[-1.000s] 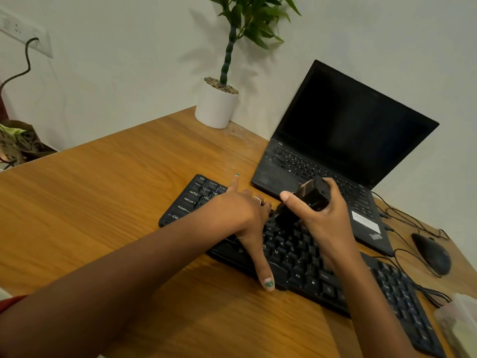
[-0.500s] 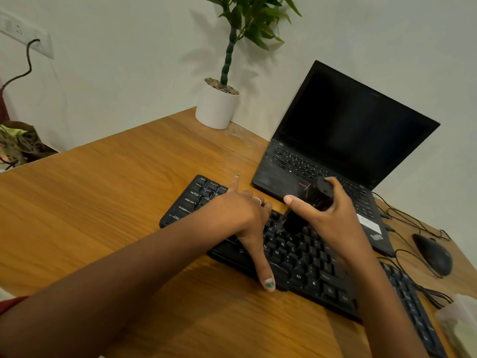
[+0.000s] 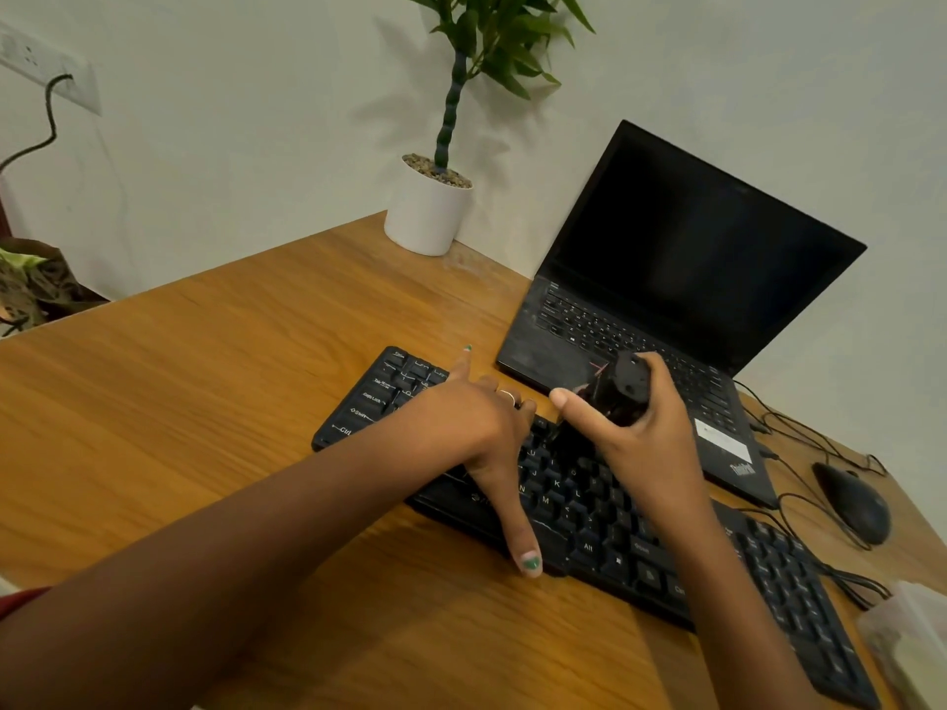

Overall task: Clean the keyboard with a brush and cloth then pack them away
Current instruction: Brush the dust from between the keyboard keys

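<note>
A black keyboard (image 3: 604, 525) lies slantwise across the wooden desk (image 3: 205, 402). My left hand (image 3: 476, 427) rests flat on its left half, fingers spread, thumb stretched down over the front edge. My right hand (image 3: 645, 433) grips a black brush (image 3: 612, 389) by its thick handle, with the dark bristle end pointing down onto the keys near the keyboard's middle. No cloth can be made out for certain.
An open black laptop (image 3: 681, 299) stands just behind the keyboard. A black mouse (image 3: 853, 502) and its cables lie at the right. A white potted plant (image 3: 428, 212) stands at the wall. A pale translucent container (image 3: 912, 643) sits at the right edge.
My right hand has tipped the brush and moved it a little back and right over the keys. The left hand has stayed where it was.
</note>
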Demonstrator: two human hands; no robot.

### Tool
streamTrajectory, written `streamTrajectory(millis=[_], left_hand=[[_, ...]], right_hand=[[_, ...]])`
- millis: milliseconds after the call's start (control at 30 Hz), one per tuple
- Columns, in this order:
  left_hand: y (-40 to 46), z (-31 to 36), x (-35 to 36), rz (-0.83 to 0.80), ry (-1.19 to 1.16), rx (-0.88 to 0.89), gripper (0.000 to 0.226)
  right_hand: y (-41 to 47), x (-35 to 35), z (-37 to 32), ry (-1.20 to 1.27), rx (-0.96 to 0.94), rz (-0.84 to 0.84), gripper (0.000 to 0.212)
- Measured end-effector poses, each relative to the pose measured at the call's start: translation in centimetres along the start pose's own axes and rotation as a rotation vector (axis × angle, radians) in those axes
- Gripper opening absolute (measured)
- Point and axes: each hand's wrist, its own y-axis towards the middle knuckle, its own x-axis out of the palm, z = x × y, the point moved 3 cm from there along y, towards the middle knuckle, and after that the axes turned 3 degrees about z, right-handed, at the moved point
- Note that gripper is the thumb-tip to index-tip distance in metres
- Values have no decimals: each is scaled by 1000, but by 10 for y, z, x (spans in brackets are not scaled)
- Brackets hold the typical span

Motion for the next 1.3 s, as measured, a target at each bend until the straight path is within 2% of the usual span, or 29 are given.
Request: streamTrajectory(millis=[133, 267, 367, 433, 467, 567, 633, 667, 800, 833, 900, 967, 1000, 1067, 1133, 1167, 1233, 1300], left_hand=[[3, 0, 1, -17, -11, -3, 142], [2, 0, 1, -4, -5, 2, 141], [2, 0, 1, -2, -10, -4, 141], [2, -1, 1, -5, -6, -2, 140], [1, 0, 1, -5, -5, 1, 140], [0, 0, 0, -5, 0, 1, 139], [-1, 0, 0, -5, 2, -2, 140], [0, 0, 0, -5, 0, -2, 140], [0, -1, 1, -10, -15, -7, 141], [0, -1, 1, -10, -16, -6, 141], [0, 0, 0, -8, -13, 0, 141], [0, 0, 0, -14, -13, -2, 141], [0, 0, 0, -17, -15, -2, 141], [1, -1, 0, -11, -23, 0, 140], [1, -1, 1, -4, -26, 6, 140], [1, -1, 1, -1, -26, 8, 141], [1, -1, 1, 3, -28, 9, 141], [1, 0, 0, 5, -26, 9, 140]], right_hand=[[2, -12, -3, 192, 214, -158, 37], [-3, -6, -4, 9, 34, 34, 36], [-4, -2, -7, 56, 64, -68, 50], [-1, -6, -8, 124, 132, -167, 45], [0, -8, -8, 117, 127, -164, 42], [1, -3, -4, -10, 8, 35, 39], [-2, 4, -4, -6, -17, 128, 38], [-2, 4, -5, 26, 6, 121, 36], [3, -6, -5, 136, 176, -128, 33], [3, -7, -4, 128, 195, -143, 36], [4, -6, -4, 43, 119, -46, 42], [0, -4, -10, -10, 33, 43, 36], [-3, -4, -12, -2, 36, 35, 36], [-7, -9, -14, 69, 95, -129, 37], [-10, -11, -19, 115, 150, -354, 48], [-11, -13, -21, 112, 153, -396, 48], [-11, -15, -21, 72, 109, -296, 36], [-11, -15, -22, -11, 42, -159, 36]])
